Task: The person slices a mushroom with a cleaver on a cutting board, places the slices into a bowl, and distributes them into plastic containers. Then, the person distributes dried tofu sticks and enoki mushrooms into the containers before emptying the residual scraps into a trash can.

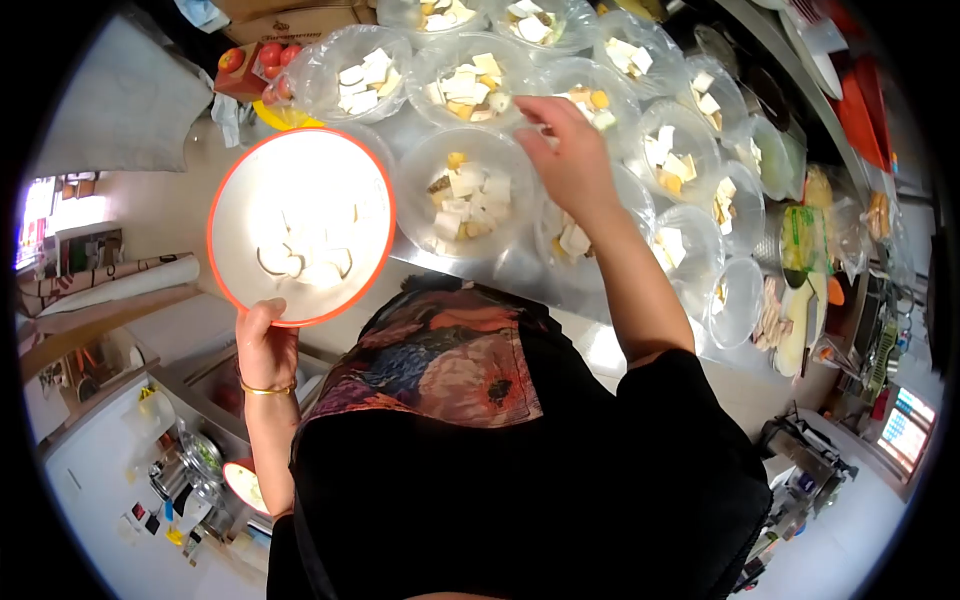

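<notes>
My left hand (268,345) grips the lower rim of a white bowl with an orange edge (228,225), thumb on the inside. Several pale slices (300,260) lie at the bottom of this bowl, partly washed out by glare. Over the clear plastic bowls, my right hand (570,150) has its thumb and fingers apart. Just beyond its fingertips is a round pale slice (498,102), at the edge of a clear bowl (425,60) of white and orange pieces. Closer to me stands another clear bowl (415,190) with white chunks and some darker bits.
Several more clear bowls of cut food cover the metal table (470,266). Red fruit (270,55) and a cardboard box (300,27) are at the back left. On the right lie a yellow-green packet (803,238) and a long pale vegetable (795,330).
</notes>
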